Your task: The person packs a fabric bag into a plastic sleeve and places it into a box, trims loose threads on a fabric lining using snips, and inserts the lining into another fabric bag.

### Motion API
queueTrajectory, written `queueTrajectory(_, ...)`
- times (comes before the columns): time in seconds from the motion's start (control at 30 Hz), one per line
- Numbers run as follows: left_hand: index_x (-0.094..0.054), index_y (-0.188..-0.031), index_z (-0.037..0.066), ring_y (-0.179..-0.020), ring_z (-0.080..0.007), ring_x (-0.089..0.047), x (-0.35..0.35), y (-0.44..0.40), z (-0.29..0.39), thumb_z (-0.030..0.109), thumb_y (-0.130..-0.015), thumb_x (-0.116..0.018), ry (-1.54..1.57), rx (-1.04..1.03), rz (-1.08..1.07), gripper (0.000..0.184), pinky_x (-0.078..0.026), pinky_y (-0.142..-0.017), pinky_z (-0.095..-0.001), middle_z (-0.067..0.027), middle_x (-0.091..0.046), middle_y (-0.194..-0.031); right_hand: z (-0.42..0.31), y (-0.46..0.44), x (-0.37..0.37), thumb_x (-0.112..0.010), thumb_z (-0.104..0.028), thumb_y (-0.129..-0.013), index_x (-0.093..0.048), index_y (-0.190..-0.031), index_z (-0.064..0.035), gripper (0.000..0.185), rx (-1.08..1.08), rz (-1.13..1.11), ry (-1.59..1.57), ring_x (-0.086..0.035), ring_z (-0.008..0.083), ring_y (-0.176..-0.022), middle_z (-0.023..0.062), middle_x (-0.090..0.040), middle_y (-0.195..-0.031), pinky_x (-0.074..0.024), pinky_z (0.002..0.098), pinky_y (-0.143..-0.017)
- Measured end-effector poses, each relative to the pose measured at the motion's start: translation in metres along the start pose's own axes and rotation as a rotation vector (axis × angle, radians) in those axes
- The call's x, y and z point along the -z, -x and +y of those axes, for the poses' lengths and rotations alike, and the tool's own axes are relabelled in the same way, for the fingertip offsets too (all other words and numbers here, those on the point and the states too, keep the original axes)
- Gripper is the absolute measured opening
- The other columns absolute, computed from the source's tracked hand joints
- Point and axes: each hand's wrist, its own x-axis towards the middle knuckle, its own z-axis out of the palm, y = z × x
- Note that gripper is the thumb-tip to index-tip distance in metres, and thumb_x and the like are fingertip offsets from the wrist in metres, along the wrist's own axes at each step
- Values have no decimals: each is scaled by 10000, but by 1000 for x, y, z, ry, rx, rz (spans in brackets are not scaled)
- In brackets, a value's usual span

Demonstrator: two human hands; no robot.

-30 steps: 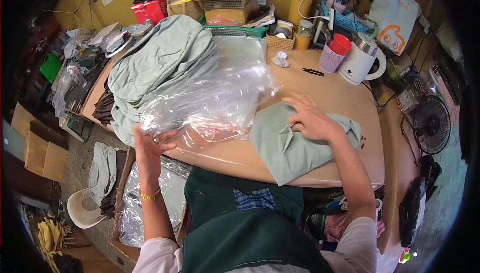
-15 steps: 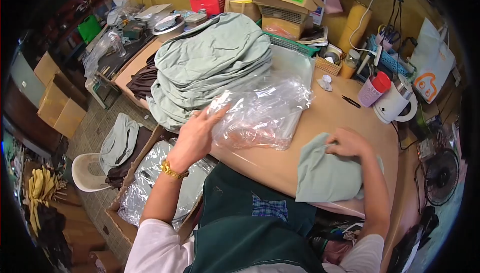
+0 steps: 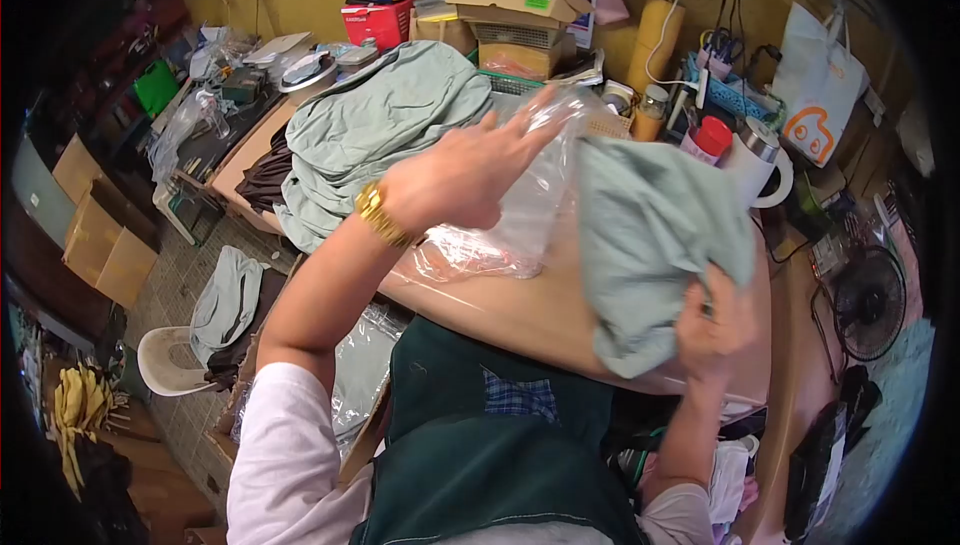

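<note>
A folded pale grey-green cloth [image 3: 660, 245] hangs raised over the right part of the table, somewhat blurred. My right hand [image 3: 715, 325] is closed on its lower right edge. My left hand [image 3: 460, 175], with a gold watch at the wrist, reaches across the table with fingers extended. At its fingertips a clear plastic bag [image 3: 560, 160] stands lifted, beside the cloth; the exact grip is hidden. More clear plastic [image 3: 470, 255] lies on the table below the left hand. Behind it rises a heap of the same grey-green cloth [image 3: 380, 105].
A white kettle [image 3: 745, 165] and a red-lidded cup [image 3: 708, 140] stand at the table's right. Cardboard boxes [image 3: 515, 15] are at the back. Left of me are a carton holding plastic-wrapped cloth [image 3: 365, 365] and a white chair [image 3: 165, 360]. A black fan [image 3: 868, 303] stands far right.
My right hand has lifted the folded cloth off the table, toward the bag. My left hand has moved right and up, and the clear bag is now raised at its fingers. The view has shifted slightly.
</note>
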Motion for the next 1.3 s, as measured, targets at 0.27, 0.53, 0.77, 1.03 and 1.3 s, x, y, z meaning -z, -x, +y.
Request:
queueTrajectory(0.27, -553, -1282, 75, -1305, -445, -394, -54, -35, 111, 112, -816, -587, -8, -281, 41, 469, -476, -995, -458, -90, -324, -1516, -1, 24, -138, -693, -92, -809, -609, -1060, 2, 281, -316, -339, -528, -639, 379, -767, 222, -627, -867, -513, 414, -635)
queueTrajectory(0.53, -608, -1174, 138, -1346, -400, -345, -71, 43, 104, 217, -848, -593, -153, -608, 443, 336, -389, -1030, -470, -61, -345, -1501, 54, 34, -96, -677, -128, -823, -612, -1051, 20, 279, -520, -22, -473, -643, 378, -806, 227, -641, -896, -505, 407, -704)
queueTrajectory(0.77, -503, -1221, 144, -1208, -374, -471, -176, -11, 83, 160, -783, -714, 698, -214, 84, 487, -417, -969, -437, -182, -462, -1291, 97, -51, 11, -663, -159, -835, -615, -1043, 36, 288, -421, 48, -294, -647, 377, -840, 232, -653, -922, -499, 401, -764)
queueTrajectory(1.03, -518, -1136, 6, -994, -297, -595, -210, -26, 209, 146, -877, -649, 1370, -212, -75, 322, -483, -861, -362, -152, -578, -1086, 143, -64, 10, -665, -276, -814, -629, -931, -16, 288, -195, -792, 275, -612, 335, -959, 197, -627, -1030, -472, 416, -805)
queueTrajectory(1.3, -291, -1461, -30, -1264, -256, -502, -212, 55, 148, 257, -986, -549, 1270, -467, -700, 612, -441, -1011, -348, -212, -405, -1445, 57, 17, -26, -597, -249, -912, -606, -1200, -17, 371, -71, -804, -282, -586, 346, -1074, 191, -597, -1168, -461, 441, -925)
